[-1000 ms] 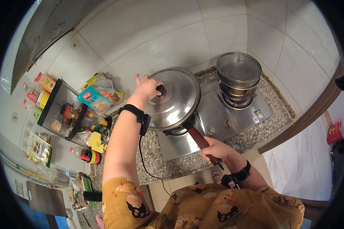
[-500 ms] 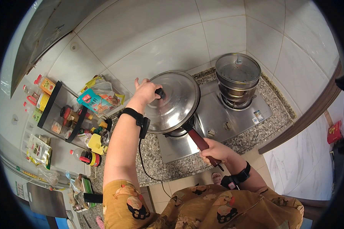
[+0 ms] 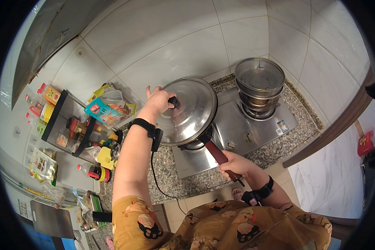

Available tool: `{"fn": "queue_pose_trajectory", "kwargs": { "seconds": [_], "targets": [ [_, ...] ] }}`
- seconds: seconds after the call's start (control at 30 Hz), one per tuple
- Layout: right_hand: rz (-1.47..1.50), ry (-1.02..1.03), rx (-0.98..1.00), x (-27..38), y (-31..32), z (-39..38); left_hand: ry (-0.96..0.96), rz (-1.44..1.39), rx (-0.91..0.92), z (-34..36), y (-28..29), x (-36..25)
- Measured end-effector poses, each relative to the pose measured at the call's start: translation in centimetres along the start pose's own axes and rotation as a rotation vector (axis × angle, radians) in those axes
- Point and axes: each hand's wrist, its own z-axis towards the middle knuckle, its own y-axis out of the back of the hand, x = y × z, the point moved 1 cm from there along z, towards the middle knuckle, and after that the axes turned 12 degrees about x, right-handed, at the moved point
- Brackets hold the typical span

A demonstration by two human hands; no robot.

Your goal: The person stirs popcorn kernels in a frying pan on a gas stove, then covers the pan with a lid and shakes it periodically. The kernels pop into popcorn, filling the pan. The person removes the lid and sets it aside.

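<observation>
A wide metal lid (image 3: 194,100) covers the pan on the left burner, hiding what is inside. My left hand (image 3: 157,100) pinches the lid's black knob (image 3: 173,101) from the left, with one finger raised. The pan's dark red handle (image 3: 215,152) slants toward me, and my right hand (image 3: 235,165) is wrapped round its lower end. Most of the pan's body is hidden under the lid. Both wrists wear black straps, and a thin cable hangs from the left one.
A stacked steel pot with a glass lid (image 3: 260,77) stands on the right burner of the steel gas stove (image 3: 254,133). At left, a black-framed rack (image 3: 56,112) holds bottles and jars, near a blue food pouch (image 3: 106,111). Speckled granite counter (image 3: 166,175) edges the stove.
</observation>
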Motion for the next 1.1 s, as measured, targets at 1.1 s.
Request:
{"fn": "queue_pose_trajectory", "kwargs": {
  "seconds": [1.1],
  "targets": [
    [0.02,-0.011,-0.024,-0.37,0.23,-0.52,-0.031,0.01,-0.005,0.36,0.19,-0.3]
  ]
}}
